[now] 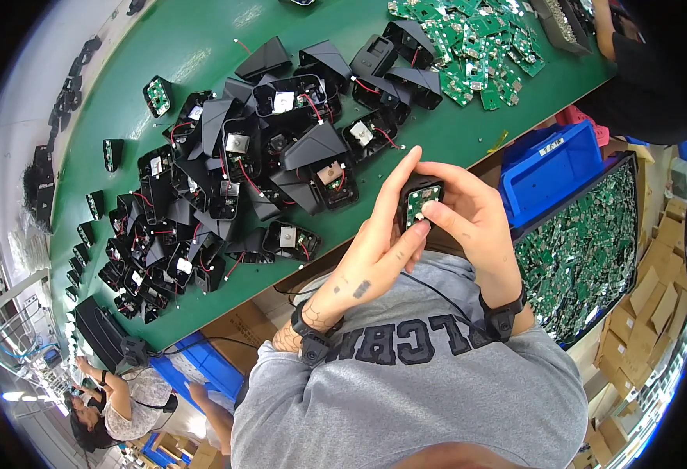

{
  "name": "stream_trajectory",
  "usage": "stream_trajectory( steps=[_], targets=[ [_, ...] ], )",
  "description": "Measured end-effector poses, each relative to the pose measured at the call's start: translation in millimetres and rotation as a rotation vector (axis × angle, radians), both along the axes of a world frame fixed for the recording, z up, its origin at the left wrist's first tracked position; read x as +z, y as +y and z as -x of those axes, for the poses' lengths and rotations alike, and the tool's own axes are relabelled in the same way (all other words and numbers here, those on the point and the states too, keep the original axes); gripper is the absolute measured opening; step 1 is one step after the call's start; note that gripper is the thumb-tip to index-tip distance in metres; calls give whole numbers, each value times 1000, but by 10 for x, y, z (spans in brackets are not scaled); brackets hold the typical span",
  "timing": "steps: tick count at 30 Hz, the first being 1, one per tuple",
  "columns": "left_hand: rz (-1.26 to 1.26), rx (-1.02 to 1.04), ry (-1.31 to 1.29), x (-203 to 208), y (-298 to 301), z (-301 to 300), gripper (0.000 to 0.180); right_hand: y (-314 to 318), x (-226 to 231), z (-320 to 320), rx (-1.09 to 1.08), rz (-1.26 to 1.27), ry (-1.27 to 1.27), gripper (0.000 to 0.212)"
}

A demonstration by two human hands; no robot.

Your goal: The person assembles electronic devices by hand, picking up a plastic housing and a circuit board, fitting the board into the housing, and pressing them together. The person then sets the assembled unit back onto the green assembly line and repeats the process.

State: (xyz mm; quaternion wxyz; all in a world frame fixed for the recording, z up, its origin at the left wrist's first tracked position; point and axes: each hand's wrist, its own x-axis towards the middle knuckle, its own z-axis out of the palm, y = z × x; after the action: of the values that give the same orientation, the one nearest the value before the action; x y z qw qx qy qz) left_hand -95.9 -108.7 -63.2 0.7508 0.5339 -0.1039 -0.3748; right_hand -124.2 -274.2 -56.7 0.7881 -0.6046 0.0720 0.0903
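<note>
In front of my chest, a small black plastic housing point(407, 199) is held between both hands. A green circuit board point(415, 205) sits in its open face. My left hand point(381, 241) is closed round the housing's left side and underside, its thumb against the lower end of the board. From the right, my right hand point(472, 213) wraps the other side, with its thumb pressing on the board near a small white part. The fingers hide much of the housing's sides and bottom.
Black housings with red wires point(238, 148) lie heaped on the green table point(195, 59). Loose green circuit boards point(480, 51) are piled at the far right. Beside me on the right are a blue bin point(546, 176) and a tray of boards point(585, 250). Another person point(136, 399) works at lower left.
</note>
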Motion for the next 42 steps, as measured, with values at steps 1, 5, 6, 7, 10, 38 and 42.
stream_trajectory(
  steps=[1, 5, 6, 7, 10, 38, 42],
  targets=[
    [-1, -2, -1, 15, 2, -15, 73, 0, 3, -6, -2, -1, -1, 43],
    [-44, -16, 4, 58, -7, -33, 75, 10, 15, -8, -37, 17, -11, 42],
    [-114, -5, -40, 59, -16, -28, 75, 11, 17, -6, -56, 34, -14, 42],
    [-114, -5, -42, 47, -28, -20, 75, 9, 19, -6, -56, 34, -16, 42],
    [-224, 40, -264, 45, -78, 9, 76, -24, 11, -3, -79, 29, -31, 40],
    [-215, 65, -231, 110, 177, -116, 63, 137, 151, -158, -111, 135, -225, 36],
    [-33, 351, -513, 472, 332, -674, 54, -266, 934, -434, -278, 470, -682, 34]
  ],
)
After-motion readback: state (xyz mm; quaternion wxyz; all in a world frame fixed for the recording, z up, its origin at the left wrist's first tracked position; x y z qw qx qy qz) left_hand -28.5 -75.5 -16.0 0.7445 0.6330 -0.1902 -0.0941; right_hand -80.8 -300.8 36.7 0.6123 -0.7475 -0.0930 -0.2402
